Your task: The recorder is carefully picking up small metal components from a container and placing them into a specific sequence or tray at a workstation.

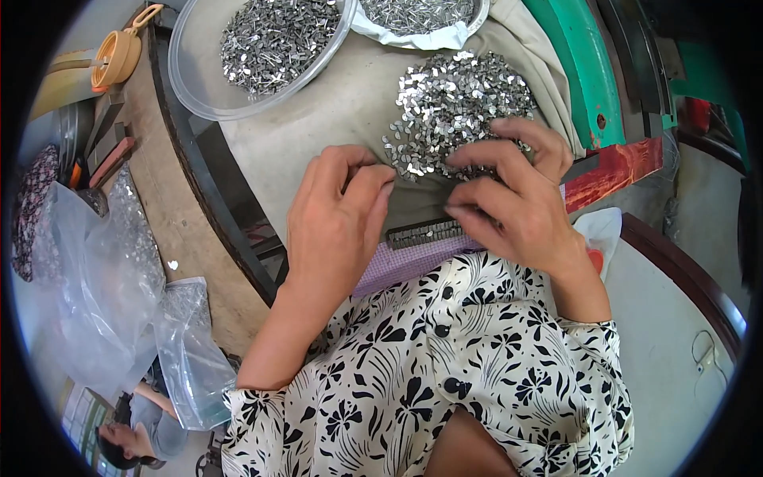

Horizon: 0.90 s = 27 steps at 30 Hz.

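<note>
A heap of small, shiny, flat metal pieces (pixel 465 99) lies on a beige cloth (pixel 274 159). Over its near right side is my right hand (pixel 524 203), fingers curved and spread apart, slightly blurred. At the heap's left edge, my left hand (pixel 338 215) has thumb and forefinger pressed together; anything between the tips is too small to make out. Between my hands and my body, a narrow dark strip packed with a row of small metal pieces (pixel 425 233) rests by a purple checked pad (pixel 397 266). The right thumb partly covers the strip's right end.
Behind the heap stand a clear plastic bowl (pixel 187 79) of metal pieces and a lined bowl of thin metal pins (pixel 417 16). A green metal frame (pixel 568 63) borders the right. Plastic bags (pixel 103 294) and an orange-yellow cup (pixel 115 60) are left; a person (pixel 151 429) appears lower left.
</note>
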### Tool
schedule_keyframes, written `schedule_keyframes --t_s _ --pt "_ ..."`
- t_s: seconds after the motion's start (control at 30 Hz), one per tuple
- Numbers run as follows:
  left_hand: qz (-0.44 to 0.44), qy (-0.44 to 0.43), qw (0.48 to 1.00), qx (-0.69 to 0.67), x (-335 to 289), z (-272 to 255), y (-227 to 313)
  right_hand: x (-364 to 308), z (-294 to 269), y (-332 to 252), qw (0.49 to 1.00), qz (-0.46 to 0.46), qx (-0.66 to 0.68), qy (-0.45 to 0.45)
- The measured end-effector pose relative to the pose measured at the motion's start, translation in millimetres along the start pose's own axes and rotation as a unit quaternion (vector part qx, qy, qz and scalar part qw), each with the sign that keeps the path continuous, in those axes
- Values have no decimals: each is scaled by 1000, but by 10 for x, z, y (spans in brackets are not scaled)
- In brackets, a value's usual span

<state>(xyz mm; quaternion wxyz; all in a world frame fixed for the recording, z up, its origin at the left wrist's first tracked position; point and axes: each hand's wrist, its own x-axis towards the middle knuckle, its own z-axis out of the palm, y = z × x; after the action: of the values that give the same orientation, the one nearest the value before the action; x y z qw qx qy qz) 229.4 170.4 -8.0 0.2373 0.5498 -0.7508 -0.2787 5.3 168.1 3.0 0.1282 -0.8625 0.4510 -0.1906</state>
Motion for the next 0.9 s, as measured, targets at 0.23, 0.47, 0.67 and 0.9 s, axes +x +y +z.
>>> schedule_keyframes --t_s 0.23,0.47,0.67,0.9 --pt "12 11 1000 21 66 21 6 -162 20 -142 999 1 48 -13" --pt "-3 4 1000 16 -77 -50 14 91 112 -68 999 15 21 39" --pt "-20 21 999 -16 -207 -87 -53 256 184 -98 1000 -12 -26 -4" --pt "-18 22 999 -17 -193 -91 -78 110 65 -109 999 7 -37 -14"
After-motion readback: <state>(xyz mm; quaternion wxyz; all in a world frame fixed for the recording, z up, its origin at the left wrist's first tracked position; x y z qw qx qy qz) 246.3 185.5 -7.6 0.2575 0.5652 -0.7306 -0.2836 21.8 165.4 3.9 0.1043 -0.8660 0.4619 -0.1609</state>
